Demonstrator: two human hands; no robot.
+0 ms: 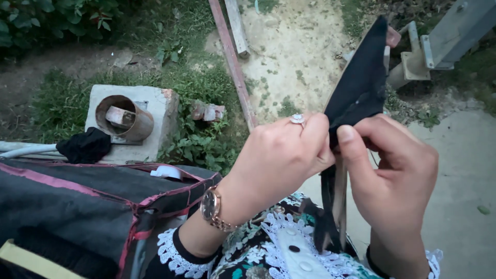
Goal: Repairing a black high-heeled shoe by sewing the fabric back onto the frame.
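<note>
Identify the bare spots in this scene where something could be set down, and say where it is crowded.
Bare: the concrete slab right of the right hand, and the sandy ground beyond the red plank. Crowded: the concrete block with its rusty pipe and black cloth; the dark bag by the left hand.

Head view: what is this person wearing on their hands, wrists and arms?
The left hand wears a ring with a pale stone; its wrist carries a rose-gold watch with a dark dial. The right hand is bare. Both dark floral sleeves end in white lace cuffs.

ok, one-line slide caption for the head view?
Both hands, left hand and right hand, pinch a black cloth piece above a dark bag.
</note>
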